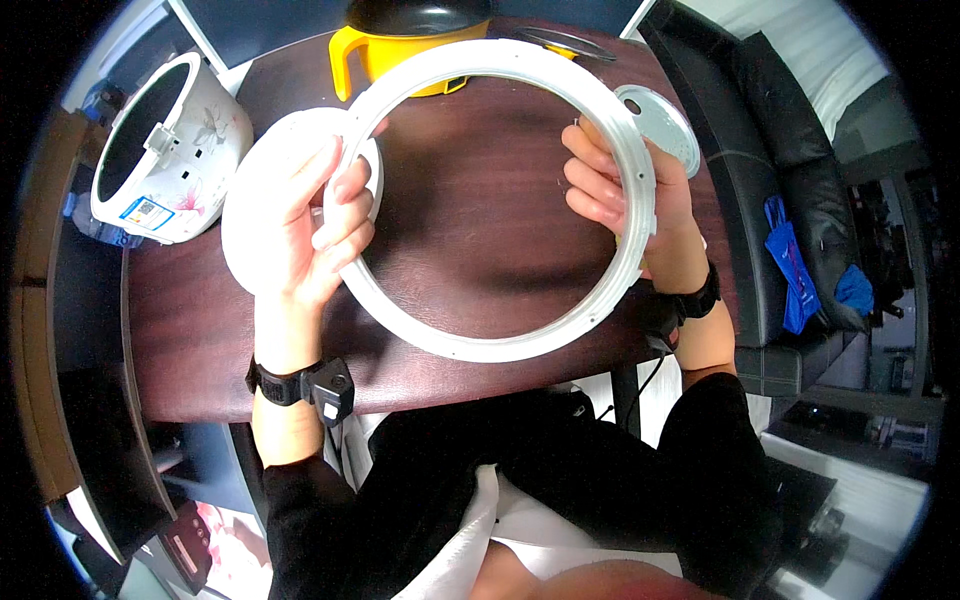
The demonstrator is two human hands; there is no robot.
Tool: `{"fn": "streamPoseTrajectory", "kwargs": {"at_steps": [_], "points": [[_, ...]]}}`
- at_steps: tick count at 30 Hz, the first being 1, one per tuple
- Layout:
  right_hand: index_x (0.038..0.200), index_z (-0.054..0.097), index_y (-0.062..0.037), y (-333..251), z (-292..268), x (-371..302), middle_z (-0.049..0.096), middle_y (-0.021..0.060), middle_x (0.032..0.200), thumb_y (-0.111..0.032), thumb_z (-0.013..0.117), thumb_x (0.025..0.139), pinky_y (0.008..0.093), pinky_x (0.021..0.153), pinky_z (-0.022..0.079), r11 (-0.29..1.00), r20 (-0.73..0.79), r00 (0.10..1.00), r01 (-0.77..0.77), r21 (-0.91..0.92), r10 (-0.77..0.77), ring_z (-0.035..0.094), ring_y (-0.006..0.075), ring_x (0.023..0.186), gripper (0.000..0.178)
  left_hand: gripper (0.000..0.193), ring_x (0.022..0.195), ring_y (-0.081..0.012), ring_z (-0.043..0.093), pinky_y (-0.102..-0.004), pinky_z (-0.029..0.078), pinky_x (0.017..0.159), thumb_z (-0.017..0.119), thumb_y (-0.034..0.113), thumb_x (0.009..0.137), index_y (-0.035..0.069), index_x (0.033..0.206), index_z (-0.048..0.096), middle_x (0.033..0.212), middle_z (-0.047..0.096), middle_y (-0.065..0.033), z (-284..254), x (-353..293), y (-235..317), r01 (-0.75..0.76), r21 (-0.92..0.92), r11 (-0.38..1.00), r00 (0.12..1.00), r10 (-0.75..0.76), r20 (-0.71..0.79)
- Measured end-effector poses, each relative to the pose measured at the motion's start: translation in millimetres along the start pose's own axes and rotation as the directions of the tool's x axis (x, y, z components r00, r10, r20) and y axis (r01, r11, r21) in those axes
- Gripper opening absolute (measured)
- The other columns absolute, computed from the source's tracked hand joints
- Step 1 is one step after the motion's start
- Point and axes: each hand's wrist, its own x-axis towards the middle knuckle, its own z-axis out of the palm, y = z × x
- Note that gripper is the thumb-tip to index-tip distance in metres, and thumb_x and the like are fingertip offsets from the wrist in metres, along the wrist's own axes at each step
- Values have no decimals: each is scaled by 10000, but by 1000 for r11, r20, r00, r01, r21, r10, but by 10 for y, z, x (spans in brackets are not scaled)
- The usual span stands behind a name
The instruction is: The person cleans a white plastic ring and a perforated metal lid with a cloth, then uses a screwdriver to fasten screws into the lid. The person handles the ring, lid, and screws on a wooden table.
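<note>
A large white ring [500, 347] with small holes along its rim is raised above the dark wooden table [190, 350]. On its left side my left hand [325, 225] is closed round it, thumb up. My right hand [625, 185] grips the opposite side, fingers curled through the opening. Behind my left hand lies a round white lid-like part [250, 220], partly hidden by the hand. Farther left stands a white rice cooker body [200, 150] with a flower print and a dark inside. Past my right hand is a round, pale metal disc [665, 130] with a hole.
A yellow container [390, 55] with a handle stands at the table's far edge, a black bowl [415, 14] on top. Beside it lies a dark, flat, round object [565, 42]. On the right is a black sofa [740, 200] with a blue strap-like item [790, 265].
</note>
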Motion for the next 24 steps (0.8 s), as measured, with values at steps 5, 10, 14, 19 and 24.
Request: {"fn": "streamPoseTrajectory", "kwargs": {"at_steps": [5,10,14,19,24], "points": [[901,513,-28,108,-67,-55,433,4,742,-260,427,975,220,490,384,989,42,999,3,149,-10,422,80,549,259,422,398,-37,315,-180,345,303,352,176,1019,-97,1341,338,690,393,-10,-36,33,-47,37,-50,998,999,-37,2],[943,520,-37,148,-245,-74,449,-5,756,-238,455,962,222,488,377,986,-32,997,-68,152,73,426,79,568,212,398,396,-38,311,-180,334,303,362,171,1016,-84,1321,356,686,398,-12,-85,49,-50,11,-42,999,1000,-12,-13],[947,526,-56,218,-362,-114,457,-9,749,-216,468,952,223,510,386,966,-105,980,-144,213,169,436,86,577,170,368,396,-38,312,-178,312,300,382,166,1011,-81,1284,385,678,409,-14,-91,88,-74,3,43,999,996,1,-85],[911,527,-63,222,-421,-109,464,-6,725,-219,466,954,242,537,413,993,-237,964,-116,28,120,459,97,601,173,354,401,-37,314,-175,307,303,392,156,1008,-80,1272,395,676,413,-15,-67,89,-89,-12,68,998,993,20,-113],[849,524,-65,263,-474,-74,459,-11,688,-236,479,959,269,569,439,988,-532,846,-109,-110,34,464,105,601,208,405,425,-30,319,-166,322,321,375,163,1014,-103,1319,349,713,414,-11,-156,79,-11,-76,-20,997,997,76,-30]]}}
